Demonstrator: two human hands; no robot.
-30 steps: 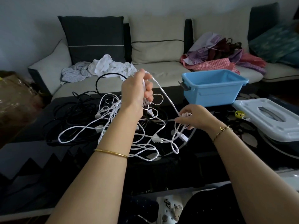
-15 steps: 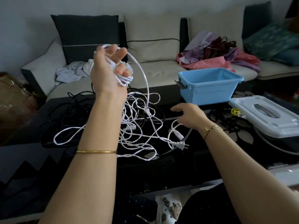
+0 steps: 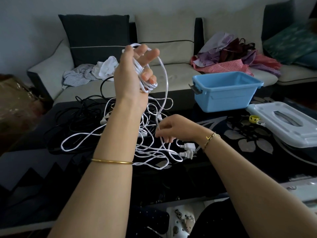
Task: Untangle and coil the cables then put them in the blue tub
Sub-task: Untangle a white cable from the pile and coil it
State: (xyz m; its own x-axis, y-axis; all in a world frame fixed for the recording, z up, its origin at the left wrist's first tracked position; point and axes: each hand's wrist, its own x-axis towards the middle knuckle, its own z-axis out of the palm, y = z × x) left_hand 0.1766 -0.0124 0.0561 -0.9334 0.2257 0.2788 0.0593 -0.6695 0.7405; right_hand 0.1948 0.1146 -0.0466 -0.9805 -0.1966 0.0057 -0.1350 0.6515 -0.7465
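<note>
My left hand (image 3: 135,74) is raised above the dark table, holding several turns of a white cable (image 3: 163,83) wound around its fingers. From it the cable arcs down to my right hand (image 3: 173,128), which pinches the strand just above the table. A tangle of white cable (image 3: 151,148) with two white plugs (image 3: 187,149) lies under my hands. Black cables (image 3: 77,117) are heaped to the left of it. The blue tub (image 3: 224,91) stands open at the table's far right and holds nothing that I can see.
The tub's white lid (image 3: 288,124) lies at the right edge, with a small yellow item (image 3: 253,119) beside it. Behind the table is a sofa (image 3: 164,48) with cushions, white laundry (image 3: 103,69) and a pile of coloured clothes (image 3: 236,55).
My left hand has risen from the tangle, lifting the wound cable high. My right hand let go of the plug end and now pinches the strand lower and nearer the tangle.
</note>
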